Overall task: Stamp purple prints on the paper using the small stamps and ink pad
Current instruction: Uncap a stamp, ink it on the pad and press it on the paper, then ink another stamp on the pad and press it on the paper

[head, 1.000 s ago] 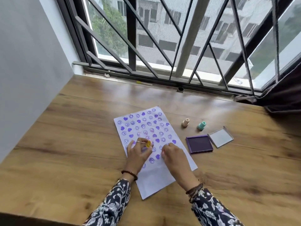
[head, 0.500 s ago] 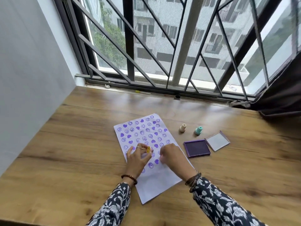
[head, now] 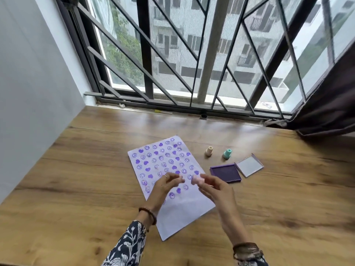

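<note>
Wood-grain table (head: pixel 80 189) under a barred window carries white paper (head: pixel 178 214) dotted with purple prints; square ink pad (head: pixel 225 173) sits beside it. Right hand (head: pixel 215 187) pinches a blurred pink stamp (head: pixel 196 179); left hand's (head: pixel 165 186) grip unclear.

Both arms wear dark navy sleeves printed with white flowers and leaves; a brown beaded bracelet (head: pixel 148 215) circles the left wrist, stacked brown cord bracelets (head: pixel 246 249) the right
</note>
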